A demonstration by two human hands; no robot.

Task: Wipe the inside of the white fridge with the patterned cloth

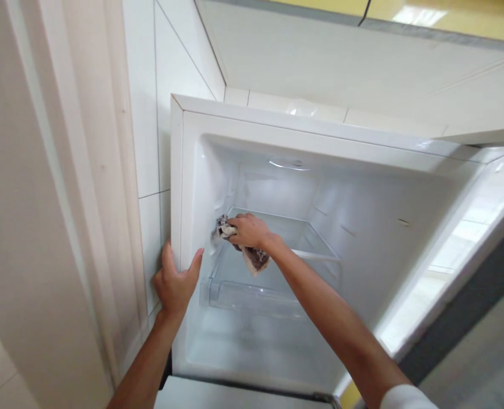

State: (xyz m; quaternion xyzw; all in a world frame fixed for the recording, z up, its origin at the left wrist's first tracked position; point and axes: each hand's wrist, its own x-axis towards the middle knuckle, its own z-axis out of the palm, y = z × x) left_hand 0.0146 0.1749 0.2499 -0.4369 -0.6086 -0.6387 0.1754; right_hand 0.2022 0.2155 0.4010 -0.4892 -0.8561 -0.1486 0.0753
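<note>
An open white fridge compartment (362, 227) fills the middle of the view, its inside bare. My right hand (249, 230) reaches into it and is shut on a crumpled grey-brown cloth (258, 258), pressing one end against the left inner wall (200, 193) just above a clear glass shelf (303, 238). My left hand (175, 281) grips the fridge's left front edge (176, 187), thumb on the front and fingers around the outside, next to the tiled wall.
White wall tiles (149, 113) run down the left of the fridge, with a pale door frame (85, 187) further left. The open fridge door (460, 267) swings out at the right. A clear drawer (255, 295) sits under the shelf.
</note>
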